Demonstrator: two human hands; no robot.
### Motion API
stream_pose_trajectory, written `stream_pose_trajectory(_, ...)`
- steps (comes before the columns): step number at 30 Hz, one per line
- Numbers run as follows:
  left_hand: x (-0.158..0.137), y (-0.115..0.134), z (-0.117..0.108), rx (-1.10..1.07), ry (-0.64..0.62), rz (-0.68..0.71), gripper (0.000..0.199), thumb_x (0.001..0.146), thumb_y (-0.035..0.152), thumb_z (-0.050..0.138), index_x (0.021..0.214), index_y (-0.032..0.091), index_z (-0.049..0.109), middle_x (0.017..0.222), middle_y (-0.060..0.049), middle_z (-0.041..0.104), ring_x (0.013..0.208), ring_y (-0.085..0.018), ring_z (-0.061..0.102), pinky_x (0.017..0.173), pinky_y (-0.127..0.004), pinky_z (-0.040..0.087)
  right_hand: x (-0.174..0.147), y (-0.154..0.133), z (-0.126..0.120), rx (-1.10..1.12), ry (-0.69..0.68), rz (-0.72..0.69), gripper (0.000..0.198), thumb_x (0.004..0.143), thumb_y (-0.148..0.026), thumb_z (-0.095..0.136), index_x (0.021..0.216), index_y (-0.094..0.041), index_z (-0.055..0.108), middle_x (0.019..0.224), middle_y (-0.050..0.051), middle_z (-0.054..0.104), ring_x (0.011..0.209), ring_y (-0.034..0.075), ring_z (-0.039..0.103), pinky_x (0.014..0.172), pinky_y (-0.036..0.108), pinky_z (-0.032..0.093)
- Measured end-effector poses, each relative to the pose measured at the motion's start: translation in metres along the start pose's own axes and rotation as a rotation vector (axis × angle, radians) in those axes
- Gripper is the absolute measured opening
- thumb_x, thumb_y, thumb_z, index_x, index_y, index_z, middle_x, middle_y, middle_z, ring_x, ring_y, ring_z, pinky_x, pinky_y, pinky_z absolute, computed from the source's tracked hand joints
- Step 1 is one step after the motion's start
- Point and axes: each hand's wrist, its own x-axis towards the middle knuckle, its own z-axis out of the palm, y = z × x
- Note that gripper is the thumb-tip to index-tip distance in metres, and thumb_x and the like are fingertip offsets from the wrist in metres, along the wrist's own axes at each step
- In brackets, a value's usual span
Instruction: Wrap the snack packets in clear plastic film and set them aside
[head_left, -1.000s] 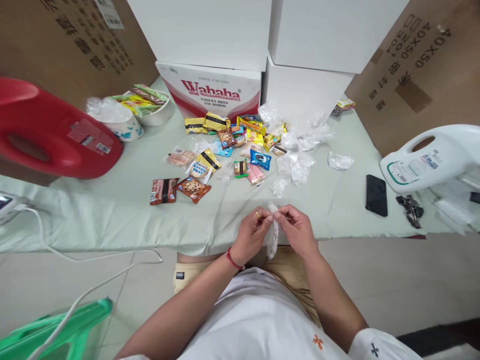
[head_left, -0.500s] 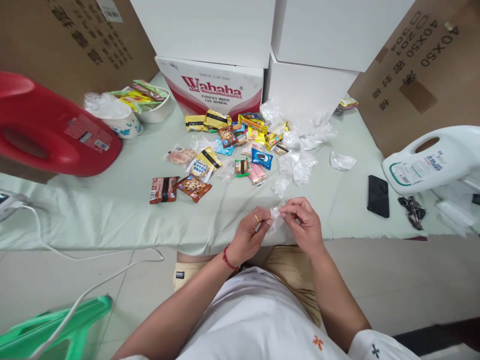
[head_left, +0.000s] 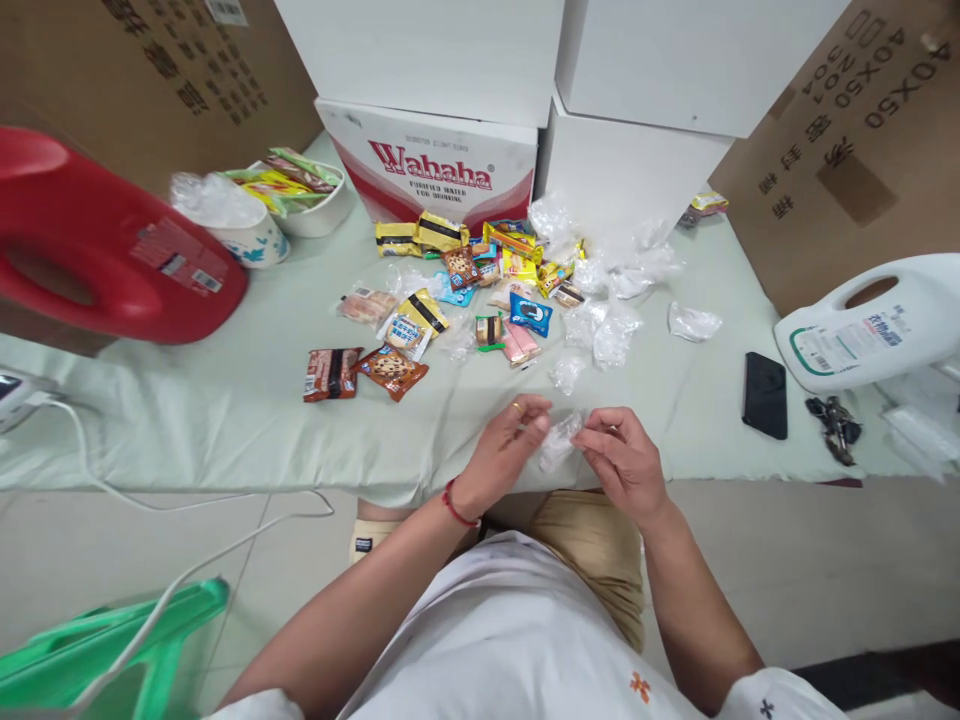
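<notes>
A small crumpled clear plastic bag hangs over the table's front edge, between my two hands. My right hand pinches its right side with thumb and forefinger. Just left of the bag is my left hand, slightly blurred, its thumb and curved fingers apart with nothing visible between them. Beyond the hands, more crumpled clear bags lie beside a spread of wrapped snacks. Among these are a brown cookie packet, a dark red-brown packet, a blue packet and a pink one.
At the left stand a red jug, a paper cup and a white bowl of packets. A Wahaha carton and white boxes line the back. A black phone, keys and a white jug are right.
My left fingers have come away from the plastic bag and opened. The bag stays in my right hand's pinch, and the view has shifted slightly.
</notes>
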Motion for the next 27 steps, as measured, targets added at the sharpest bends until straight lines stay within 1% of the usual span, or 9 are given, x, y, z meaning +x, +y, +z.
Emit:
stream_pose_trajectory(3,0.006,0.009,0.003,0.039,-0.038,-0.047,0.043,0.082,0.060,0.074,0.081,0.018,0.065,0.074,0.000,0.060,0.070,-0.014,0.052,0.066,-0.026,0.041,0.000,0.001,-0.001,-0.040,0.005,-0.038,0.035,0.096,-0.007,0.058,0.118,-0.030,0.072,0.109,0.006,0.057,0.093,0.016,0.062,0.074,0.029,0.056)
stream_pose_trajectory(10,0.004,0.007,0.000,-0.134,0.218,0.005,0.034,0.081,0.049,0.078,0.082,0.018,0.063,0.076,0.001,0.060,0.071,-0.012,0.051,0.069,-0.024,0.042,-0.009,0.005,-0.004,-0.056,0.041,0.052,0.025,0.097,-0.012,0.060,0.112,-0.028,0.072,0.111,0.007,0.057,0.094,0.016,0.063,0.080,0.032,0.057)
stream_pose_trajectory(13,-0.002,0.003,0.002,0.010,0.251,0.122,0.024,0.088,0.042,0.073,0.086,0.019,0.066,0.080,-0.001,0.064,0.075,-0.014,0.057,0.072,-0.026,0.045,-0.012,0.003,0.002,0.143,0.117,0.291,0.020,0.099,-0.030,0.062,0.119,-0.028,0.067,0.117,0.009,0.058,0.100,0.019,0.063,0.081,0.034,0.059)
stream_pose_trajectory(16,-0.008,0.003,0.007,0.249,0.234,0.300,0.015,0.093,0.033,0.066,0.084,0.020,0.067,0.079,-0.002,0.065,0.074,-0.014,0.057,0.072,-0.026,0.046,-0.008,0.001,0.012,0.438,0.259,0.575,0.050,0.095,-0.055,0.063,0.136,-0.028,0.056,0.125,0.011,0.060,0.104,0.022,0.063,0.072,0.034,0.062)
stream_pose_trajectory(18,-0.011,0.003,0.010,0.331,0.195,0.371,0.014,0.094,0.029,0.064,0.083,0.021,0.067,0.079,-0.002,0.065,0.074,-0.015,0.058,0.074,-0.027,0.046,-0.001,0.000,0.017,0.533,0.228,0.710,0.059,0.086,-0.062,0.071,0.130,-0.025,0.060,0.116,0.010,0.065,0.100,0.023,0.064,0.069,0.032,0.061)
stream_pose_trajectory(20,-0.013,0.000,0.011,0.276,0.201,0.343,0.012,0.093,0.030,0.064,0.085,0.021,0.067,0.080,-0.002,0.066,0.076,-0.015,0.059,0.075,-0.028,0.047,0.005,0.001,0.019,0.540,0.207,0.801,0.050,0.078,-0.059,0.079,0.109,-0.021,0.069,0.092,0.005,0.067,0.081,0.018,0.062,0.062,0.027,0.056)
stream_pose_trajectory(22,-0.013,-0.007,0.007,0.122,0.259,0.215,0.014,0.092,0.034,0.065,0.087,0.021,0.064,0.082,-0.002,0.066,0.077,-0.015,0.060,0.075,-0.028,0.048,0.010,0.003,0.018,0.528,0.282,0.841,0.040,0.077,-0.055,0.080,0.091,-0.020,0.070,0.072,-0.001,0.060,0.064,0.013,0.053,0.055,0.024,0.048)
stream_pose_trajectory(25,-0.014,-0.017,-0.001,-0.039,0.318,0.045,0.018,0.091,0.038,0.063,0.092,0.021,0.060,0.100,-0.006,0.071,0.093,-0.019,0.065,0.082,-0.031,0.050,0.010,0.007,0.016,0.491,0.383,0.836,0.035,0.078,-0.053,0.078,0.089,-0.020,0.070,0.069,-0.003,0.057,0.059,0.011,0.048,0.053,0.023,0.043)
stream_pose_trajectory(27,-0.015,-0.017,-0.004,0.013,0.324,0.058,0.026,0.091,0.042,0.061,0.107,0.021,0.060,0.123,-0.010,0.068,0.116,-0.024,0.062,0.096,-0.037,0.049,0.007,0.006,0.016,0.407,0.339,0.816,0.032,0.082,-0.051,0.076,0.091,-0.020,0.071,0.071,-0.003,0.059,0.059,0.011,0.048,0.054,0.024,0.042)
